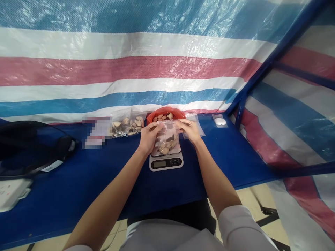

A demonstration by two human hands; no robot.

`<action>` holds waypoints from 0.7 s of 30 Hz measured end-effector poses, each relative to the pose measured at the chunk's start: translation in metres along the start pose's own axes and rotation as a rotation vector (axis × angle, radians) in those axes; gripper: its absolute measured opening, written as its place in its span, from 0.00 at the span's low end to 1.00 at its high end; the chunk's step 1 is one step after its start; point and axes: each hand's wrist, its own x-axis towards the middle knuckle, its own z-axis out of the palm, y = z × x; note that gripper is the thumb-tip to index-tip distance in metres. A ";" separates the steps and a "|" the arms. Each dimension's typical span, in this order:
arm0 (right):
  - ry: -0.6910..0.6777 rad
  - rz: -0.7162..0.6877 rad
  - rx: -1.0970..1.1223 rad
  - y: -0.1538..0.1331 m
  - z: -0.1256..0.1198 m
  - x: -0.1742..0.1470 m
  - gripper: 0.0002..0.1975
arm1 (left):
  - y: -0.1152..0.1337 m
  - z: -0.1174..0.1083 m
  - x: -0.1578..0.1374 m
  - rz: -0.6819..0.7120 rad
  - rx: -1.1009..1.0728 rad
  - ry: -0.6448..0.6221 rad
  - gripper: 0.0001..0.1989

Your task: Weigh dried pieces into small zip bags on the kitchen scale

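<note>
A clear zip bag (169, 136) with beige and brown pieces at its bottom hangs between my hands, over a white kitchen scale (167, 164). I cannot tell whether the bag rests on the scale's plate. My left hand (149, 137) pinches the bag's upper left edge between thumb and fingers. At the upper right edge, my right hand (191, 130) pinches it too. Just behind stands an opened red plastic bag (167, 111) with similar pieces inside. The scale's display looks dark, with no readable figures.
Filled clear bags (123, 126) lie to the left of the red bag, beside a blurred-out patch. Flat clear bags (200, 126) are partly under my right hand. A white rounded object (220, 121) sits further right. Black gear (34, 150) and a white power strip (13, 193) occupy the left.
</note>
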 end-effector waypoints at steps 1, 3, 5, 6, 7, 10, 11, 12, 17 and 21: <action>-0.003 -0.003 -0.012 0.001 0.000 0.000 0.25 | -0.002 0.000 0.001 0.003 -0.003 0.000 0.20; -0.025 -0.006 -0.027 0.002 0.000 0.000 0.24 | -0.005 -0.001 0.003 0.027 -0.003 -0.004 0.18; -0.031 -0.005 -0.026 0.002 0.000 0.000 0.24 | -0.008 -0.002 0.006 0.066 0.006 -0.015 0.16; -0.020 -0.003 -0.017 0.003 0.000 -0.001 0.24 | -0.009 -0.002 0.008 0.082 0.013 -0.017 0.15; -0.007 0.003 -0.004 0.003 0.000 -0.001 0.25 | -0.010 -0.003 0.009 0.095 0.016 -0.012 0.14; -0.005 0.034 0.027 0.006 0.001 -0.002 0.25 | -0.011 -0.005 0.010 0.123 0.012 0.023 0.13; -0.015 0.039 0.028 0.006 0.002 -0.003 0.24 | -0.012 -0.006 0.010 0.123 0.014 0.032 0.13; -0.023 0.038 0.026 0.007 0.002 -0.003 0.23 | -0.012 -0.007 0.011 0.119 0.021 0.034 0.13; -0.040 0.013 0.040 0.007 0.003 -0.005 0.20 | -0.009 -0.013 0.013 0.063 0.009 0.034 0.14; -0.050 0.018 0.044 0.006 0.004 -0.008 0.18 | -0.007 -0.017 0.015 0.070 -0.042 0.030 0.15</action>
